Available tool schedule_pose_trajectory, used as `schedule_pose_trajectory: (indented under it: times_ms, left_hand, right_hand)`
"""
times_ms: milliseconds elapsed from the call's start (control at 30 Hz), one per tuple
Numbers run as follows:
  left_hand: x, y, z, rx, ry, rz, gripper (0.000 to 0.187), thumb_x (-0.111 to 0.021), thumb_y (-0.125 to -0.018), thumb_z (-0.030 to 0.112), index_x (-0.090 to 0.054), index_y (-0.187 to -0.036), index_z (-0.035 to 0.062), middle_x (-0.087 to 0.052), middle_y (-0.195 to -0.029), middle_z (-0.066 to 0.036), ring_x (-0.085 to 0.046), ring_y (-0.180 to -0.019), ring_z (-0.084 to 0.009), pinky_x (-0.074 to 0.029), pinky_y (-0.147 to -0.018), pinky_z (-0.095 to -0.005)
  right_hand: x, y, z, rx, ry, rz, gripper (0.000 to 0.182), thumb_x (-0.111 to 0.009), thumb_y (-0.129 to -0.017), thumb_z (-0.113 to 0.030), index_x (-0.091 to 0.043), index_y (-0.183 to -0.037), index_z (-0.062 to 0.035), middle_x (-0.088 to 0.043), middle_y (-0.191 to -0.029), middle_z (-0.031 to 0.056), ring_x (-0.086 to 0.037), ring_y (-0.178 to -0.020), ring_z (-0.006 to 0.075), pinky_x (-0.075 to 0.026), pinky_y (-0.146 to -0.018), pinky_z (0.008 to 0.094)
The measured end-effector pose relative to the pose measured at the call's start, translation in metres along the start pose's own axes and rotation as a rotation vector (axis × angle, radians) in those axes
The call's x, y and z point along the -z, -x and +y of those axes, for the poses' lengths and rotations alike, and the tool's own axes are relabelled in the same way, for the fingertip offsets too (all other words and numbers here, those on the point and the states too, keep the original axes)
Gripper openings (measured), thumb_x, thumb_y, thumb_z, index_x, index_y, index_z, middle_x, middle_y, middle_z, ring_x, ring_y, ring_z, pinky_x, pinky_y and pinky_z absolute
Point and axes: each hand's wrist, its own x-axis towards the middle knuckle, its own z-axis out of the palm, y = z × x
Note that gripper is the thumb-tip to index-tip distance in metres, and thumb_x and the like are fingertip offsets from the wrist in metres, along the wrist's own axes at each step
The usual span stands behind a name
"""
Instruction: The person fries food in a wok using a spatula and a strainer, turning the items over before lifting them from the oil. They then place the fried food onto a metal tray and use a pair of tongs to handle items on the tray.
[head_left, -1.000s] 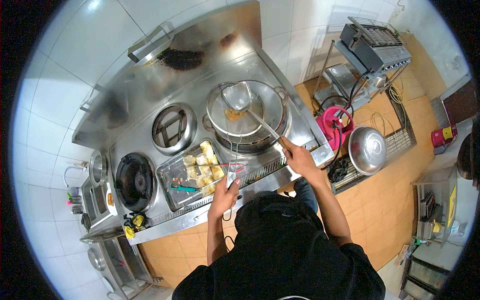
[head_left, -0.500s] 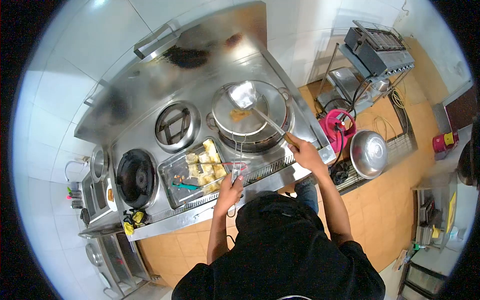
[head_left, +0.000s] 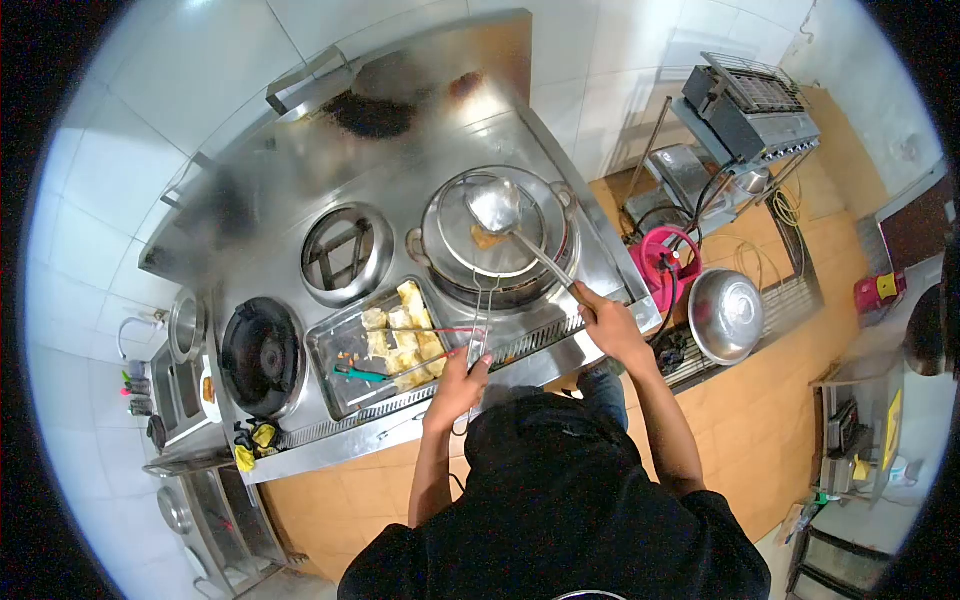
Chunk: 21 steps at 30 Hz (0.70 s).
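Observation:
My right hand [head_left: 612, 328] is closed round the wooden handle of a metal wok spatula [head_left: 494, 206], whose head is over a round strainer [head_left: 455, 235]. A brown piece of food [head_left: 487, 239] shows in the strainer, partly under the spatula. My left hand [head_left: 457, 390] grips the strainer's long wire handle from the front edge of the stove. The strainer sits over a two-handled pot [head_left: 417, 247] on the right burner. Left of that hand, a metal tray [head_left: 322, 362] holds pale yellow pieces of food [head_left: 405, 335] and a teal-handled tool [head_left: 360, 373]. Red-ended chopsticks [head_left: 455, 330] lie across the tray.
An open burner ring [head_left: 347, 254] and a black burner [head_left: 262, 356] are on the steel stove [head_left: 400, 180] to the left. On the floor at right are a pink gas cylinder [head_left: 667, 265] and a large metal bowl [head_left: 725, 316]. A grill [head_left: 750, 110] stands behind them.
The spatula head has turned and shifted slightly right and down over the strainer. My left hand keeps its grip on the strainer handle. The whole view has shifted a little.

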Motion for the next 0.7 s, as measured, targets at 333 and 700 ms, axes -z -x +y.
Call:
schedule_pose_trajectory:
  times_ms: [333, 700]
  left_hand:
    - [-0.001, 0.002, -0.005, -0.002, 0.052, 0.015, 0.015, -0.054, -0.099, 0.020, -0.051, -0.104, 0.0065, -0.047, -0.063, 0.000, -0.040, -0.045, -0.0064, -0.032, -0.039, -0.0250]
    - [-0.005, -0.012, 0.004, -0.014, 0.013, 0.047, 0.015, -0.055, -0.099, 0.020, -0.050, -0.098, 0.0060, -0.048, -0.061, 0.000, -0.041, -0.042, -0.0069, -0.031, -0.037, -0.0252]
  right_hand:
    - [-0.013, -0.012, 0.010, 0.044, -0.068, 0.035, 0.044, -0.056, -0.092, -0.022, -0.054, -0.136, -0.0210, -0.064, -0.087, 0.0308, -0.063, -0.084, 0.0484, -0.049, -0.076, 0.0551]
    - [-0.009, 0.008, -0.012, 0.133, -0.065, 0.076, 0.043, -0.055, -0.092, -0.021, -0.055, -0.135, -0.0180, -0.065, -0.085, 0.0285, -0.063, -0.081, 0.0466, -0.049, -0.075, 0.0547]
